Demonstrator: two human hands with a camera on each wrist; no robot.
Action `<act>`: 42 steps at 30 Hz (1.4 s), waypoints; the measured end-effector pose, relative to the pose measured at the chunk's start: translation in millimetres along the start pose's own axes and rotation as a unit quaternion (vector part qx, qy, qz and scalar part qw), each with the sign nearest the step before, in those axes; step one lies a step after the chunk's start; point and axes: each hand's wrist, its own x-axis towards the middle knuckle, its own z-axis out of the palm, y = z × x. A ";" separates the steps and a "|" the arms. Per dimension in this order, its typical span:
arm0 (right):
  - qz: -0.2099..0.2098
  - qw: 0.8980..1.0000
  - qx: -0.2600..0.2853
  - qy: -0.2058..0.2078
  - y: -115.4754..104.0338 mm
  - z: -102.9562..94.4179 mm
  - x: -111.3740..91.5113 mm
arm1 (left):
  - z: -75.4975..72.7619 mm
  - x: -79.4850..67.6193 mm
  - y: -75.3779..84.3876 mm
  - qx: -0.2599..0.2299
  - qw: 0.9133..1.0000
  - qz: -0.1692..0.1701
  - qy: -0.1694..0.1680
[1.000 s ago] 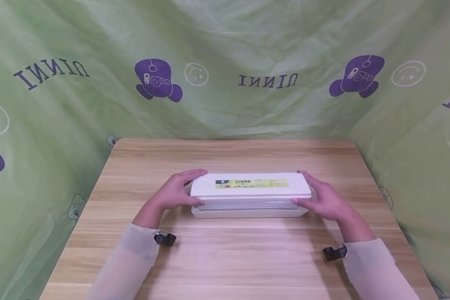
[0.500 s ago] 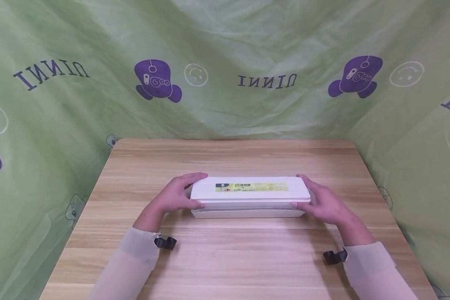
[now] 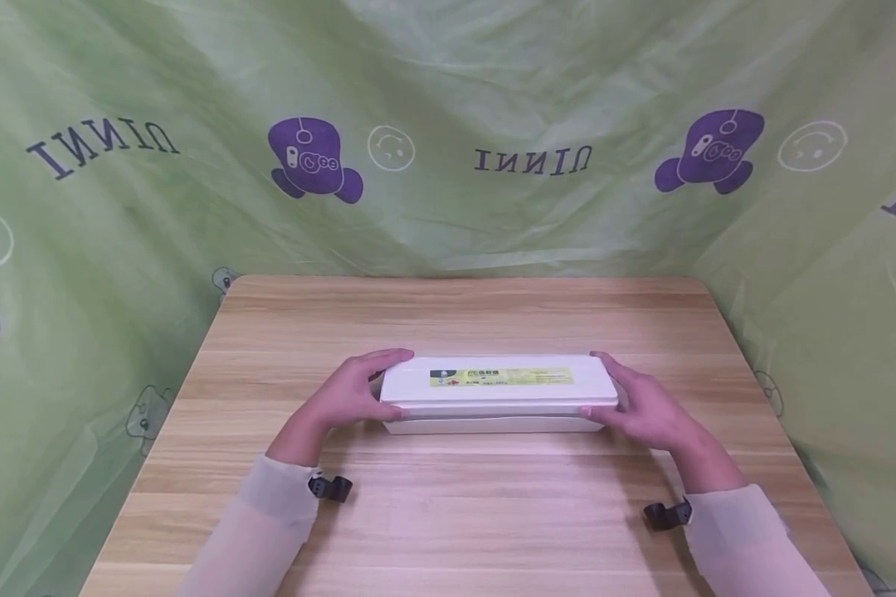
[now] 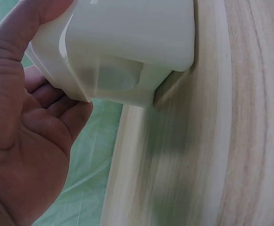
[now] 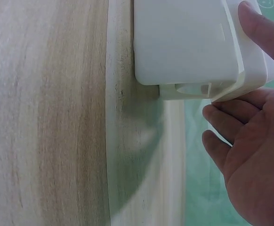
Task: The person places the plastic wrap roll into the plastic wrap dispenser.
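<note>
A long white cling film box stands on the table, its lid point(image 3: 448, 391) bearing a yellow-green label and sitting low over the base point(image 3: 493, 425). My left hand point(image 3: 349, 396) grips the lid's left end, thumb at the front edge and fingers round the back. At the opposite end my right hand point(image 3: 651, 408) holds the lid the same way. In the left wrist view the base's end point(image 4: 132, 33) rests against the wood below my thumb and fingers. The right wrist view shows the other end of the base point(image 5: 184, 42), with several fingers under the lid's rear corner. The inside is hidden.
The wooden table point(image 3: 448, 514) has rounded far corners. Green printed cloth point(image 3: 448, 224) hangs behind it and along both sides. Small black cameras are strapped to the left wrist point(image 3: 331, 487) and right wrist point(image 3: 667, 515).
Both hands have lowered the lid, and the gap between it and the base has narrowed. The base has stayed in place.
</note>
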 end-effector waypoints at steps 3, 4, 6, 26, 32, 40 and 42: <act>0.000 1.000 0.001 0.000 -0.1 0.1 -0.6 | 0.2 -1.1 1.4 0.001 1.000 0.003 0.000; -0.001 1.000 0.000 0.000 -0.5 0.0 -0.8 | 0.4 -1.4 1.6 0.001 1.000 0.004 0.001; -0.004 1.000 0.000 0.001 -0.8 0.1 -1.5 | 0.6 -2.1 2.2 0.002 1.000 0.005 0.000; -0.003 1.000 0.001 0.007 -0.5 4.1 -6.5 | 5.7 -8.9 1.2 0.020 0.999 0.037 0.001; -0.044 0.999 0.006 0.019 4.1 9.3 -6.6 | 12.3 -17.3 -3.8 0.026 0.998 0.061 0.015; -0.072 0.997 0.009 0.028 10.6 12.7 -6.2 | 21.6 -26.4 -3.1 0.018 0.996 0.077 0.044; -0.074 0.997 0.006 0.031 11.0 14.1 -6.4 | 23.4 -26.8 -2.8 0.022 0.996 0.077 0.049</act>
